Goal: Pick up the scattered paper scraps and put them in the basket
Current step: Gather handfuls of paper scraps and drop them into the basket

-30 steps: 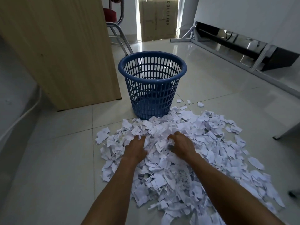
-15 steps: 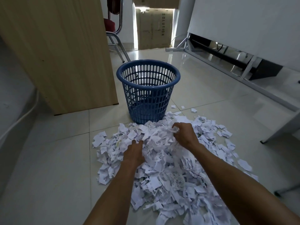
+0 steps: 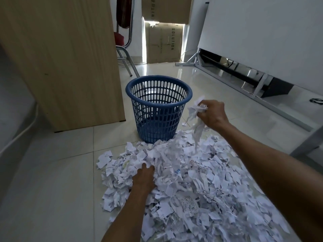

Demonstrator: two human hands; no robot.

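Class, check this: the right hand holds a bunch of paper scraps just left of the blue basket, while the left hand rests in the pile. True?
No. The head view shows the right hand holding the bunch of scraps just right of the blue basket, not left. The left hand rests in the pile.

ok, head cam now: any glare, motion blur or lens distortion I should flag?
Head view: bright backlight from the far gap, glare on the floor tiles behind the basket, foreground dim. Head view: the scraps hanging from the right hand are smeared; the pile is fairly sharp. Head view: wide-angle bowing tilts the wooden panel.
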